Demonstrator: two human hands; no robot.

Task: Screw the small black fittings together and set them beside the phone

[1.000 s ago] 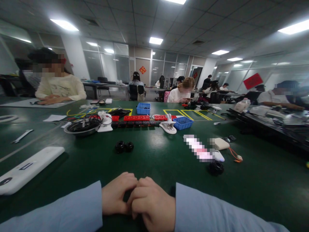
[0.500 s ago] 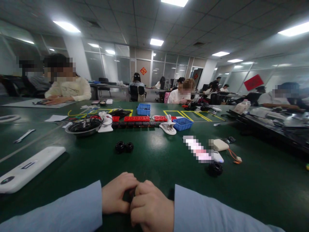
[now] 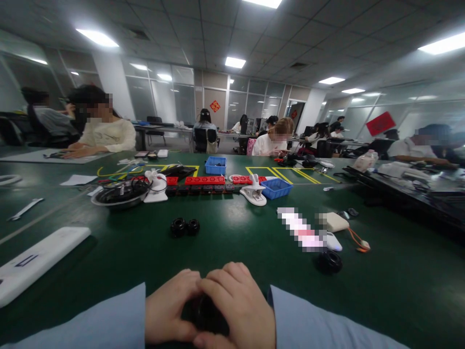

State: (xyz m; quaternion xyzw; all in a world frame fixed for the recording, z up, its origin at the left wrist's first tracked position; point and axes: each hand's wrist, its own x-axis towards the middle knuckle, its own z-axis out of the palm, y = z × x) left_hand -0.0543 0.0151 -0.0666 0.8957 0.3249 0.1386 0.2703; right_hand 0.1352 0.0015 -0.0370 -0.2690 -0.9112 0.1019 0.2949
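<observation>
Enclosed between the left hand [image 3: 169,305] and the right hand [image 3: 241,305], which both curl around and grasp it, a dark object [image 3: 210,315] looks blackish, rounded and partly hidden.

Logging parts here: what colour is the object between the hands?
The object looks black, partly hidden; best view: head.

A wrench [image 3: 26,209] and a long white object [image 3: 54,257] lie toward the counter [image 3: 127,266]'s left edge; a blue bin [image 3: 215,169] stands near its far edge.
</observation>
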